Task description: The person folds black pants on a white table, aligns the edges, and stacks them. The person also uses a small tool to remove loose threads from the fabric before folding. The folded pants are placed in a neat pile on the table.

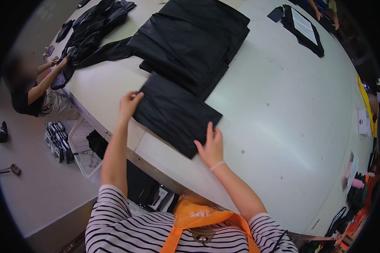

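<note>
A folded piece of black cloth, with smooth straight edges, lies at a slant on the pale table in front of me. My left hand pinches its left edge between thumb and fingers. On the opposite edge, my right hand grips near the lower right side, thumb and forefinger spread along the border; its other fingers are partly hidden. The cloth's far edge meets a larger stack of folded black cloth. Whether it is a finished garment cannot be told.
To the left, another person's hands handle a heap of dark garments on the table. A white basket stands below the table edge. A dark cloth with a white sheet lies far right; a pink spool sits at the right rim.
</note>
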Demonstrator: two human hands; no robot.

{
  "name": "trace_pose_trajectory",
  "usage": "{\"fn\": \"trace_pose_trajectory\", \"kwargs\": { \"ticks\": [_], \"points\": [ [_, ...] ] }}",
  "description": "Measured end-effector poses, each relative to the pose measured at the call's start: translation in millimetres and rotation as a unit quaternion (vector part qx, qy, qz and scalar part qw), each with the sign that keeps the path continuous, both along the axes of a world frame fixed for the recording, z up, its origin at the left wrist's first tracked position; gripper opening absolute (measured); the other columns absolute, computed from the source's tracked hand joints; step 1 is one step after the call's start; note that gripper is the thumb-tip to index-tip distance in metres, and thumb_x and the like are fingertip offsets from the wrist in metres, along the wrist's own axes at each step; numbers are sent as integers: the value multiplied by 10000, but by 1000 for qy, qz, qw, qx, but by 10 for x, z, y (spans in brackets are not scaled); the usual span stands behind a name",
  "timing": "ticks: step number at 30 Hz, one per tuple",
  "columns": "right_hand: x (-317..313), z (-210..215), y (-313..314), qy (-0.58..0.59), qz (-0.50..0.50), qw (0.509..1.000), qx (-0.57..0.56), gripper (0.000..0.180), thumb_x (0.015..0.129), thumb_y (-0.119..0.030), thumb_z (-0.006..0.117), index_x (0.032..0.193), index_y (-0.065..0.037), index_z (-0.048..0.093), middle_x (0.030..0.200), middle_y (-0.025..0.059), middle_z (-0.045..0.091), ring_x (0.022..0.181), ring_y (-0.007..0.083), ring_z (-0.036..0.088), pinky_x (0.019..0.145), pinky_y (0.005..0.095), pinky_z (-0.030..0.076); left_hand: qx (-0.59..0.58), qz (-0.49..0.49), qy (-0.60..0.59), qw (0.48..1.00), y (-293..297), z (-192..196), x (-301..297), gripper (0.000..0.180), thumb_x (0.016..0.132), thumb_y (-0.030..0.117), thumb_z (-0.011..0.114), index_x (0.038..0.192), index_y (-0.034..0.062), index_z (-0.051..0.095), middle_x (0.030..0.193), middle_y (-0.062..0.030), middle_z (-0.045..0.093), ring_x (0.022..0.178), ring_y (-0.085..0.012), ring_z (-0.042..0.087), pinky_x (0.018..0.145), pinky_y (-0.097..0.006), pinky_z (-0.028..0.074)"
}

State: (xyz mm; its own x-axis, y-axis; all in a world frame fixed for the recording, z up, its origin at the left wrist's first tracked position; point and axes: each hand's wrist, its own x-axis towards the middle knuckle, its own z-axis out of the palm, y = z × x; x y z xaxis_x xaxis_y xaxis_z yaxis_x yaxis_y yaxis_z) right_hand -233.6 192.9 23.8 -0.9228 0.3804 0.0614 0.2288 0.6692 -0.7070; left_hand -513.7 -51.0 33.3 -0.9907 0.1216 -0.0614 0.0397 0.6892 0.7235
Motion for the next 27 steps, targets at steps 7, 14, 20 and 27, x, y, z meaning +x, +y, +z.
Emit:
{"fn": "trace_pose_trajectory", "kwargs": {
  "ticks": [7,14,20,27],
  "points": [
    [-712,104,-330,-32,13,998,51,871,729,-299,745,1412,-22,281,1285,235,346,1114,393,402,920,469,360,56,161,351,921,-136,-5,-47,573,836,231,671,1291,-30,439,1331,-178,449,1272,-284,382,1055,-375,282],
    [-1526,392,66,52,76,988,127,1047,562,-479,812,1441,-257,289,1523,183,56,1369,478,64,984,689,219,97,105,121,982,509,-268,1220,807,904,267,549,1453,-22,33,1513,-240,55,1408,-350,74,1130,-406,62],
    [-1883,168,394,29,75,987,140,906,568,-496,797,1355,-217,445,1529,109,124,1380,430,94,985,671,260,78,150,116,979,1159,-308,839,795,918,282,539,1452,-23,36,1496,-277,76,1398,-380,85,1127,-415,81],
    [-2548,108,1081,61,57,982,171,878,561,-501,794,1331,-225,475,1533,79,114,1392,391,80,988,662,281,63,175,135,973,1912,-415,139,843,901,369,543,1445,-35,42,1438,-379,94,1357,-484,98,1114,-478,106]
  ]
}}
